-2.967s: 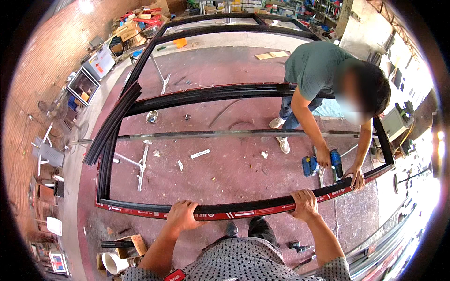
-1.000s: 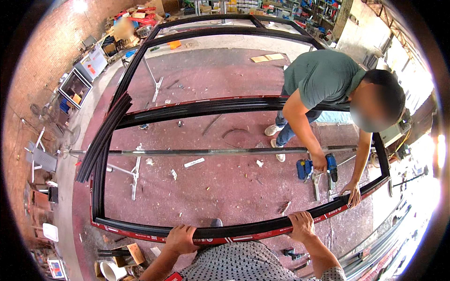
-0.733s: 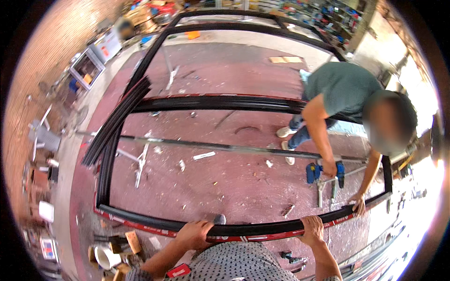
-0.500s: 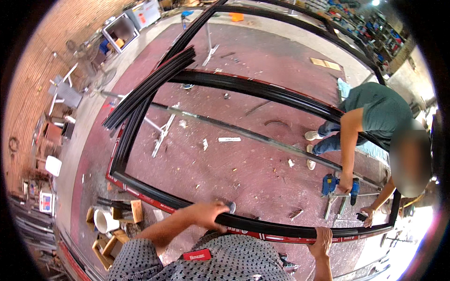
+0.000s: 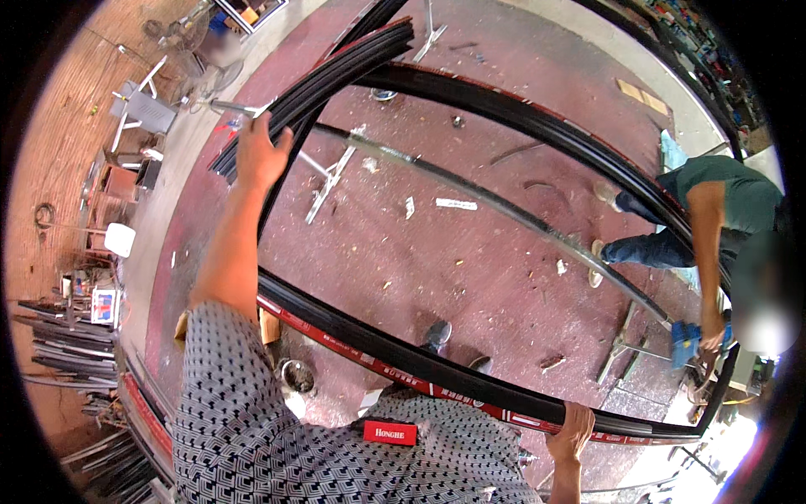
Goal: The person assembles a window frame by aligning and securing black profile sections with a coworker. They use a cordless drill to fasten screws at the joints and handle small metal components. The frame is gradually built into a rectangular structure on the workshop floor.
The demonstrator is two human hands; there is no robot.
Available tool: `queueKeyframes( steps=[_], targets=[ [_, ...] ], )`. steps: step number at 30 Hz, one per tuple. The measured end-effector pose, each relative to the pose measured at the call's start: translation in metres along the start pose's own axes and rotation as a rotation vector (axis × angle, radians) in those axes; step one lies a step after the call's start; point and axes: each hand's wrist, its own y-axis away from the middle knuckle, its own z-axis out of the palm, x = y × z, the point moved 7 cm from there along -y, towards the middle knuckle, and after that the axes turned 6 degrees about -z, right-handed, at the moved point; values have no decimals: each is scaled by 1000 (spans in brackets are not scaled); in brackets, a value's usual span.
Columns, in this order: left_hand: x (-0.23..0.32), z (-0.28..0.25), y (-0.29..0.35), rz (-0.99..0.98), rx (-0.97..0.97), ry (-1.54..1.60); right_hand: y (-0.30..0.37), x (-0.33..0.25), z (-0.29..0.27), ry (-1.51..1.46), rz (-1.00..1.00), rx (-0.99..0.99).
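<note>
My left hand (image 5: 263, 158) reaches out over the lower end of a bundle of long black profile strips (image 5: 336, 77), thumb and fingers apart. The bundle lies slantwise across the left corner of a big black frame (image 5: 369, 344) with red printed film along its edge. I cannot see whether my fingers bear on the strips. Close to my body, my right hand (image 5: 573, 430) is wrapped round the frame's near bar, towards its right end.
A co-worker (image 5: 729, 197) bends over the frame's right end, a hand on a blue power tool (image 5: 690, 343). A grey metal bar (image 5: 504, 214) crosses beneath the frame, above the littered red floor (image 5: 369, 260). A round container (image 5: 298, 376) stands below my left arm.
My left hand has left the near bar and reached forward and left to the strip bundle. My right hand stays on the bar. The view has shifted, and the co-worker appears farther right.
</note>
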Motion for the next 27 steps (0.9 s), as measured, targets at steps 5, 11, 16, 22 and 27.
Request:
queueKeyframes(
  steps=[5,11,16,22,27],
  targets=[
    [-106,14,-46,-233,-120,-348,1,3,2,16,-11,1],
    [-120,39,-48,-348,-477,-330,-3,-6,-3,31,-7,-11],
    [-123,45,-39,-242,-540,-365,-1,0,2,17,-24,-50],
    [-103,49,-16,-137,-610,-286,4,7,7,27,-21,-49],
    [-59,45,21,-133,-699,19,6,7,8,9,-1,-44]
  ],
)
